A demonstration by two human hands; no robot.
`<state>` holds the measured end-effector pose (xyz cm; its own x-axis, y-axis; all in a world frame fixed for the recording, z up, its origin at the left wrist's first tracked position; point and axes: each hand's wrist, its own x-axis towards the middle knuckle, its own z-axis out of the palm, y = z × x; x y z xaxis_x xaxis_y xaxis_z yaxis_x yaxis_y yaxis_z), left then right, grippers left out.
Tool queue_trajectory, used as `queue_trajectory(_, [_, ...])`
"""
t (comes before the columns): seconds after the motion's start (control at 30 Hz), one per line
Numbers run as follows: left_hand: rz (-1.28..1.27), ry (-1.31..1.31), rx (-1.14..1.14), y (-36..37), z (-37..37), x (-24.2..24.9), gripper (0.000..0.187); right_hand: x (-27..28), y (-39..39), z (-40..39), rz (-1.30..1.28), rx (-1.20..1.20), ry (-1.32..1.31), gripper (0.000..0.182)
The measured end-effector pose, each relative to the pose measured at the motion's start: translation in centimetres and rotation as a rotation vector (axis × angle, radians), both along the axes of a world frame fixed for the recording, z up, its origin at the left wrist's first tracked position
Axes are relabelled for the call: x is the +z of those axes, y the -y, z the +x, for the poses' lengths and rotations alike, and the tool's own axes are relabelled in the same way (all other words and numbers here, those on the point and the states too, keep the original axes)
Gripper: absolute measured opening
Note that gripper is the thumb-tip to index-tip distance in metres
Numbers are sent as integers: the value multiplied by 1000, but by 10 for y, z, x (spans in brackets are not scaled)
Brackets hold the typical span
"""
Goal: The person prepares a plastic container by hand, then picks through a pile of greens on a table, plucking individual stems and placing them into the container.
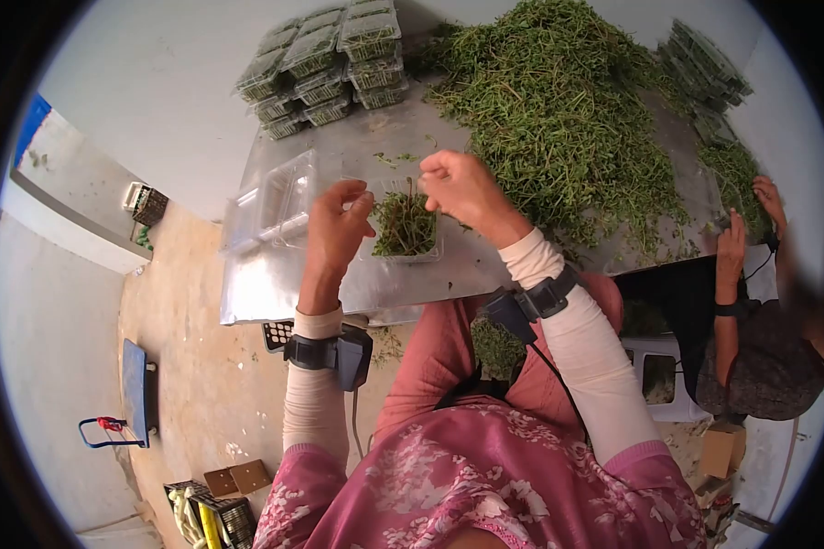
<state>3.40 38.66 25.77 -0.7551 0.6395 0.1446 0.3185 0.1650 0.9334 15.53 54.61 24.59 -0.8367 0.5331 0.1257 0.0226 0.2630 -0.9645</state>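
An open clear plastic box [428, 253] on the metal table holds green sprigs [403, 226]. My left hand [337, 224] is at the box's left side, its fingers curled and pressed together; what is between them, if anything, is too small to tell. Over the box's upper right side is my right hand [462, 188], with thumb and fingers pinched near an upright stem; whether it grips that stem is unclear. Empty clear boxes [279, 203] lie left of my left hand. A few loose sprigs lie just beyond the filled box.
A large heap of green sprigs [558, 119] covers the table's middle and right. Filled boxes [325, 59] are stacked at the back left, more [705, 73] at the back right. A co-worker's hands [731, 242] are by greens at the right edge. The metal table [284, 284] ends before my knees.
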Motion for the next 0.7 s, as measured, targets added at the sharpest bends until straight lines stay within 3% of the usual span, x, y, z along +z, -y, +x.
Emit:
queue_trajectory(0.13, [-76,-478,51,0,-2,-19,20,17,-15,13,0,-52,-86,27])
queue_trajectory(0.27, [-286,-733,10,-3,21,-21,15,31,-30,27,-67,-149,-151,24])
queue_trajectory(0.4, [-465,-719,-85,-15,31,-30,19,35,-40,36,-83,-218,-179,23])
queue_trajectory(0.6, [-278,-801,-274,-24,28,-42,13,30,-37,31,-68,-190,-187,21])
queue_trajectory(0.7, [-306,-754,-380,-22,22,-35,19,28,-37,30,-12,-181,-172,21])
